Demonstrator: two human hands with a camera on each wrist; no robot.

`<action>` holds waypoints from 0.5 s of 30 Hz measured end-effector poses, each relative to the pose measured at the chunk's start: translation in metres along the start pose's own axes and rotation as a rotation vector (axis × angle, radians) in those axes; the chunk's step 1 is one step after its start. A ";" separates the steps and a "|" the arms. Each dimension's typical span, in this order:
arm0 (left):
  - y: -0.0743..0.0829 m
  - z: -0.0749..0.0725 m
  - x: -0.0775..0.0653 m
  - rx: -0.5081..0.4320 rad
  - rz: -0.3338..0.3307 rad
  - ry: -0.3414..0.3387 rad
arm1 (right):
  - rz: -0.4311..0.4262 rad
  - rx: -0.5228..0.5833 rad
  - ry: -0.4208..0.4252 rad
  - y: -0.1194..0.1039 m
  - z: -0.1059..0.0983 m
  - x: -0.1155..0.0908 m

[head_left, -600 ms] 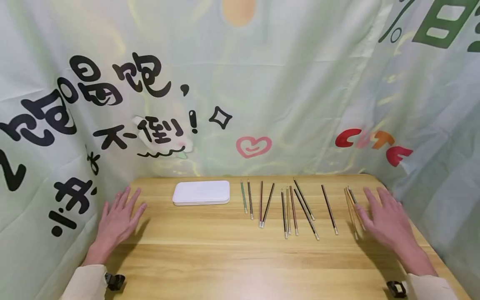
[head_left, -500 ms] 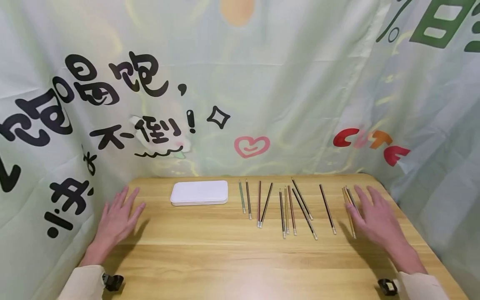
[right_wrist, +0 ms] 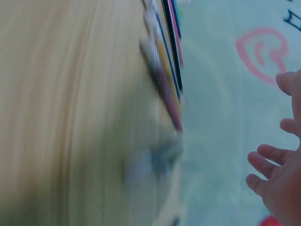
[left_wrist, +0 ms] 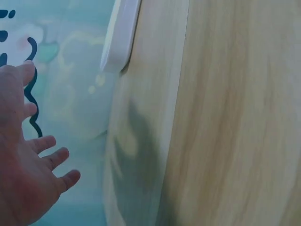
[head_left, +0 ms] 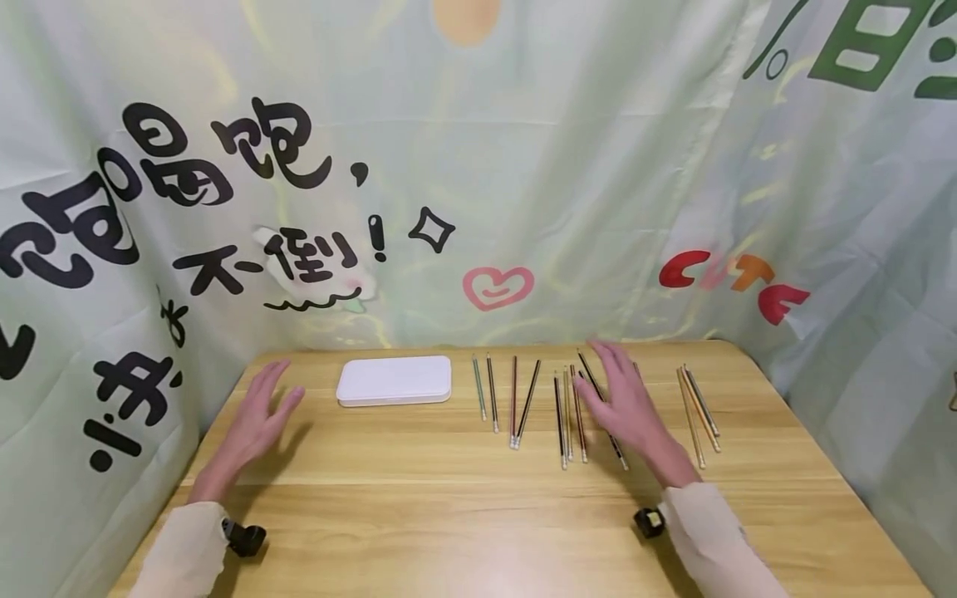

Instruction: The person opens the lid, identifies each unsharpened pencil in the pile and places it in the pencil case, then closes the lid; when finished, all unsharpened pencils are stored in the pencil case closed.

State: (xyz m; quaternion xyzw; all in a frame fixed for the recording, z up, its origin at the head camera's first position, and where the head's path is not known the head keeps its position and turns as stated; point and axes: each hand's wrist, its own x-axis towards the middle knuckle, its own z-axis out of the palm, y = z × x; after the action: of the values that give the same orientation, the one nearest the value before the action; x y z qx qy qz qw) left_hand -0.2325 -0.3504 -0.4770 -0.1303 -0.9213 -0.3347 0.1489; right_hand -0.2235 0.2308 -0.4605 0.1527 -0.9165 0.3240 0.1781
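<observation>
My left hand (head_left: 257, 419) is raised over the left side of the table, fingers spread and holding nothing. Right of it lies a flat white case (head_left: 394, 380), its lid down; one end of the white case (left_wrist: 121, 37) also shows in the left wrist view. My right hand (head_left: 626, 407) hovers over the pencils right of centre, thumb apart from the fingers, palm bare. Beneath it are dark, tan and reddish pencils (head_left: 560, 423), partly hidden by the hand. The right wrist view shows blurred pencils (right_wrist: 164, 80) and the outspread right hand (right_wrist: 277, 169).
Between the case and my right hand lie a green pencil (head_left: 479, 389) and several darker ones. Three more pencils (head_left: 698, 415) lie at the right. A printed cloth (head_left: 568, 208) hangs along the back and sides of the wooden table (head_left: 419, 515).
My right hand has swept left from the three right-hand pencils to over the middle group. My left hand has shifted slightly right and lifted. The pencils and case stay in place.
</observation>
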 end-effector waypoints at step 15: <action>-0.009 0.036 0.024 -0.106 -0.030 -0.056 | -0.074 0.160 -0.067 -0.059 0.101 0.058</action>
State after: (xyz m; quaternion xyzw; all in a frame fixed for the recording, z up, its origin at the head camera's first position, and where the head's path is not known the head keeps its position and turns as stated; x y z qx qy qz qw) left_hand -0.2639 -0.3303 -0.4995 -0.1334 -0.9080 -0.3813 0.1108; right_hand -0.2745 0.1116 -0.4773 0.2108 -0.8868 0.3842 0.1465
